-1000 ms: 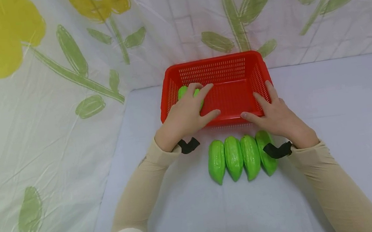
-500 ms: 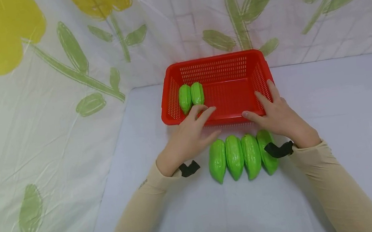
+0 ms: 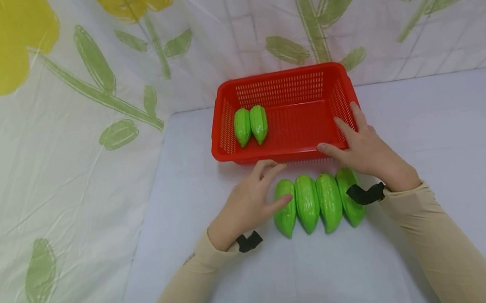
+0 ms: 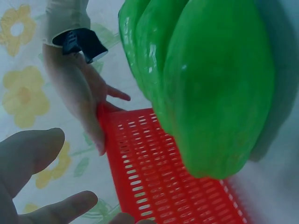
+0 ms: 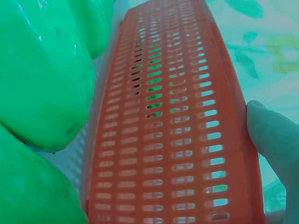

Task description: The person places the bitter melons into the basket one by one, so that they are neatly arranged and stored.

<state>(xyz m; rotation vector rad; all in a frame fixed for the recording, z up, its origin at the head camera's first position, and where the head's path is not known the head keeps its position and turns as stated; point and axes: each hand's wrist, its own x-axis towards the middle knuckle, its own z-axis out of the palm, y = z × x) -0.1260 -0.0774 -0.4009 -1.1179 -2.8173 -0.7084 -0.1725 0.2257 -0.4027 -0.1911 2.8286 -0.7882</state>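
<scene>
Several green, ridged, pod-shaped fruits [image 3: 307, 204] lie side by side in a row on the white table, points toward me. My left hand [image 3: 249, 203] hovers at the row's left end, holding nothing. Its thumb overlaps the leftmost fruit [image 3: 285, 221] in the head view; in the left wrist view that fruit [image 4: 219, 88] looms close, beside spread fingers [image 4: 70, 205]. Behind the row stands a red perforated basket [image 3: 288, 157] with two more green fruits [image 3: 242, 127] at its left end. At its front right corner, my right hand [image 3: 366, 150] rests on the rim, fingers spread.
A white cloth [image 3: 104, 77] printed with yellow flowers hangs behind the table and along its left side. The table [image 3: 441, 149] extends to the right of the basket. Black straps [image 3: 250, 241] sit at both wrists.
My left hand has let go of a fruit in the basket, leaving two side by side there, and has come back toward me to the row. The right hand stays at the basket corner.
</scene>
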